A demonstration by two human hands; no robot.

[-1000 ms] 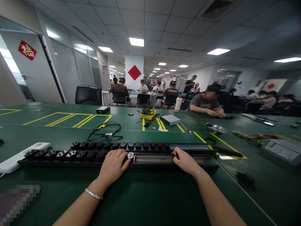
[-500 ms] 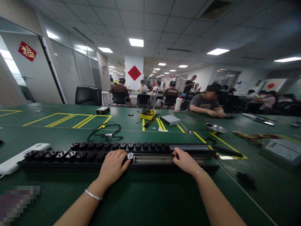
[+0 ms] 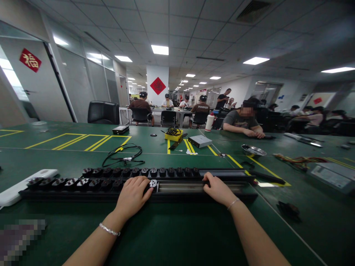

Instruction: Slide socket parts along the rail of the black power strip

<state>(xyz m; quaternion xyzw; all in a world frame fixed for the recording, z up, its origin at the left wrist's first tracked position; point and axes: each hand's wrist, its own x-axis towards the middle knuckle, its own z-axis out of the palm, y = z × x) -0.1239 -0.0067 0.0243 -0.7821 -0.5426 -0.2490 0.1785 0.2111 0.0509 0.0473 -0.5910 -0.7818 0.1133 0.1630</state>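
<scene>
Two long black rails (image 3: 177, 186) lie side by side across the green table (image 3: 166, 236) in front of me, each carrying a row of small black socket modules (image 3: 83, 183) along its left part. My left hand (image 3: 133, 195) rests palm down on the near rail, fingers curled over the last module (image 3: 153, 183) in the row, which shows white marks. My right hand (image 3: 219, 189) lies on the bare metal stretch of the same rail, fingers bent over its far edge.
A white power strip (image 3: 24, 181) lies at the left, a black cable (image 3: 123, 155) behind the rails. A yellow box (image 3: 174, 135), grey box (image 3: 200, 140) and metal dish (image 3: 253, 150) sit farther back. A seated person (image 3: 241, 120) leans on the table; others work beyond.
</scene>
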